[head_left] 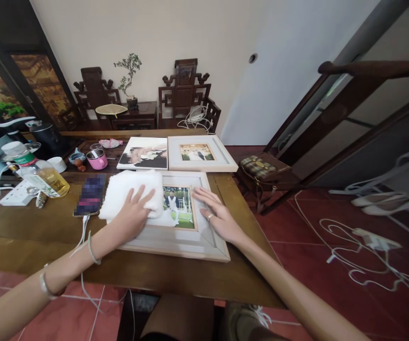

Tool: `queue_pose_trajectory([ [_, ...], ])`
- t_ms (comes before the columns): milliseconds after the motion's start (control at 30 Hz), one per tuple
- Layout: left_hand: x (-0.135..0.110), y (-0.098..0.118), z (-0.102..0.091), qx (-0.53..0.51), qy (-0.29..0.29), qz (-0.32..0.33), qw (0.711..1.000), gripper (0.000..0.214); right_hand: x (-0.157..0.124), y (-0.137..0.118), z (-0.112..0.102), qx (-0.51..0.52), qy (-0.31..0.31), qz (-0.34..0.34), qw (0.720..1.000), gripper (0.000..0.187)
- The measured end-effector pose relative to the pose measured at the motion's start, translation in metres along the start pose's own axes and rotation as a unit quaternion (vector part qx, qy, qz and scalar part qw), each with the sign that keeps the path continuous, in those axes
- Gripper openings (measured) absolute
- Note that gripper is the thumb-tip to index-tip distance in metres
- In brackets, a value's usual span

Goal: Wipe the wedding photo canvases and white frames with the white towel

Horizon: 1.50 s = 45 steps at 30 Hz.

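A white picture frame (186, 246) with a photo lies flat on the wooden table (30, 227) in front of me. A white folded cloth (126, 187) covers its upper left part. My left hand (133, 215) lies flat on the cloth, fingers spread, pressing it onto the frame. On the frame's right border rests my right hand (218, 215), open and flat, a ring on one finger.
Behind lie a second white framed photo (201, 154) and an unframed print (144, 154). To the left are a phone (90, 194) on a white cable, a bottle of yellow liquid (43, 177), a pink cup (97, 159) and a power strip (18, 194). Cables trail on the red floor at right.
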<state>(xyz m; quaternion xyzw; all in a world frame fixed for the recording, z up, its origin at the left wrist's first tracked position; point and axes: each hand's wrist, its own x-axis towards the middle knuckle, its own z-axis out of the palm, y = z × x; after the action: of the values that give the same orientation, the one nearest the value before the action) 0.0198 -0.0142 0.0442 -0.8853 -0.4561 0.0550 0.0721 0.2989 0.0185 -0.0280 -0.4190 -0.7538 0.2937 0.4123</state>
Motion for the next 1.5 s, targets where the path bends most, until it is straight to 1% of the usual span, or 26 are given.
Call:
queue_pose_trajectory([
  [133,-0.032,0.03,-0.023,-0.013,-0.077,0.029,0.997,0.029,-0.001,0.004,0.002,-0.016,-0.002,0.002,1.0,0.046],
  [200,-0.046,0.041,-0.032,-0.03,-0.104,0.048,0.993,0.028,0.0,0.005,0.003,-0.028,0.002,-0.001,1.0,0.046],
  [267,-0.053,0.047,-0.038,-0.049,-0.106,0.057,0.991,0.028,0.0,0.005,0.003,-0.044,0.003,-0.004,0.999,0.046],
  [333,-0.05,0.045,-0.04,-0.061,-0.083,0.051,0.993,0.029,0.001,0.003,0.002,-0.06,-0.004,-0.008,0.998,0.046],
  [433,-0.027,0.026,-0.034,-0.044,-0.041,0.012,0.998,0.03,0.002,0.002,0.001,-0.076,-0.016,-0.011,0.997,0.046],
  [533,0.009,-0.009,-0.018,-0.013,0.006,-0.034,0.999,0.028,0.002,0.003,0.0,-0.078,-0.017,-0.011,0.997,0.046],
  [567,0.021,-0.022,-0.013,-0.01,0.028,-0.039,0.999,0.028,0.002,0.003,0.0,-0.075,-0.016,-0.011,0.997,0.046],
  [667,0.046,-0.053,0.0,-0.017,0.064,-0.028,0.997,0.028,0.001,0.006,0.0,-0.062,-0.01,-0.014,0.998,0.049],
  [700,0.05,-0.06,0.003,-0.019,0.068,-0.02,0.997,0.028,0.0,0.006,0.0,-0.057,-0.007,-0.014,0.998,0.05],
  [767,0.051,-0.064,0.006,-0.019,0.067,-0.001,0.998,0.027,0.0,0.007,0.0,-0.047,0.0,-0.01,0.999,0.051],
  [833,0.042,-0.059,0.005,-0.017,0.059,0.018,0.998,0.027,0.0,0.008,0.0,-0.036,0.004,-0.004,0.999,0.051],
  [900,0.027,-0.048,0.003,-0.02,0.046,0.033,0.998,0.027,0.0,0.007,0.0,-0.026,0.005,-0.002,1.0,0.052],
  [1033,-0.014,-0.018,-0.004,-0.03,0.027,0.048,0.998,0.024,0.001,0.006,0.0,-0.018,0.008,-0.001,1.0,0.053],
  [1167,-0.058,0.015,-0.017,-0.034,0.008,0.06,0.998,0.02,0.001,0.005,0.001,-0.017,0.007,0.002,1.0,0.053],
  [1267,-0.079,0.031,-0.025,-0.038,-0.005,0.091,0.995,0.013,0.0,0.005,0.001,-0.013,0.008,0.004,1.0,0.054],
  [1300,-0.081,0.033,-0.026,-0.041,-0.006,0.098,0.994,0.013,0.0,0.005,0.001,-0.011,0.009,0.004,1.0,0.055],
  [1367,-0.077,0.031,-0.024,-0.05,-0.008,0.091,0.995,0.016,0.0,0.005,0.0,-0.009,0.007,0.005,1.0,0.055],
  [1433,-0.062,0.023,-0.019,-0.052,-0.007,0.07,0.996,0.02,0.0,0.005,0.0,-0.008,0.005,0.004,1.0,0.055],
  [1500,-0.04,0.01,-0.014,-0.045,-0.004,0.051,0.998,0.022,0.0,0.004,-0.001,-0.009,0.006,0.004,1.0,0.056],
])
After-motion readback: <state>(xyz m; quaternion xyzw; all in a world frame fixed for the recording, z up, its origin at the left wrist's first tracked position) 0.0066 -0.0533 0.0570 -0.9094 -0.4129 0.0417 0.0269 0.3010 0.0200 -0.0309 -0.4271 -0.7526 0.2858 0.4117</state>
